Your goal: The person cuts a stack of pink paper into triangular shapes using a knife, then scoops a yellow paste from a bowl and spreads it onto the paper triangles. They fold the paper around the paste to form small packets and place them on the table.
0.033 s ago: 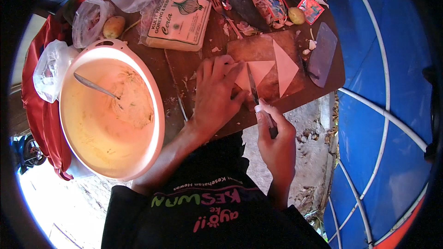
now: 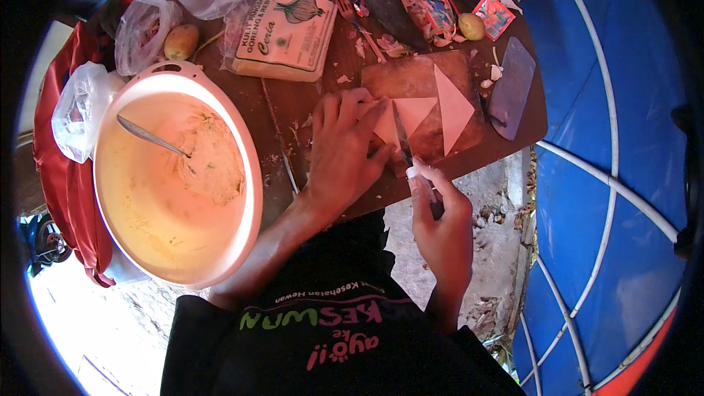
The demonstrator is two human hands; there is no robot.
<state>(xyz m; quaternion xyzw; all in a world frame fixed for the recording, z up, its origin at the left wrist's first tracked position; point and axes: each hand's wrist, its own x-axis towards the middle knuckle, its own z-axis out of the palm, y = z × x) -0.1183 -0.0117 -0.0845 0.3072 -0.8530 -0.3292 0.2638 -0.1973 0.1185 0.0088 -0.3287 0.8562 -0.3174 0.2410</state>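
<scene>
Pale, thin sheet (image 2: 418,112) lay on a brown wooden board (image 2: 400,77), between the 2 hands: just right of the left fingertips and beyond the right knuckles. Its left part was partly covered by the left hand (image 2: 341,136), whose fingers reached over it with the palm down and the thumb set apart, toward the near side. That hand was not clenched; its fingertips appeared to rest on the sheet, though how firmly they pressed could not be told.

The right hand (image 2: 446,231) grasped a knife (image 2: 402,136) by its dark handle, with a finger stretched forward along it. The blade pointed away from the person and lay across the sheet, with pale material on both sides; whether it had gone through could not be told. To the right of the blade, clear of both hands, a pale triangle (image 2: 452,110) lay flat on the same board, its longest edge facing left.

On the tabletop (image 2: 293,99), well to the left of the board, stood a large white basin (image 2: 252,176) with a metal spoon (image 2: 150,134) leaning in a pale mixture (image 2: 213,169). Beyond the left hand lay a square printed package (image 2: 282,37). Past the board's far edge were a fork (image 2: 352,22) and a dark, long object (image 2: 392,11), with a small yellowish round fruit or vegetable (image 2: 471,26) farther right.
</scene>
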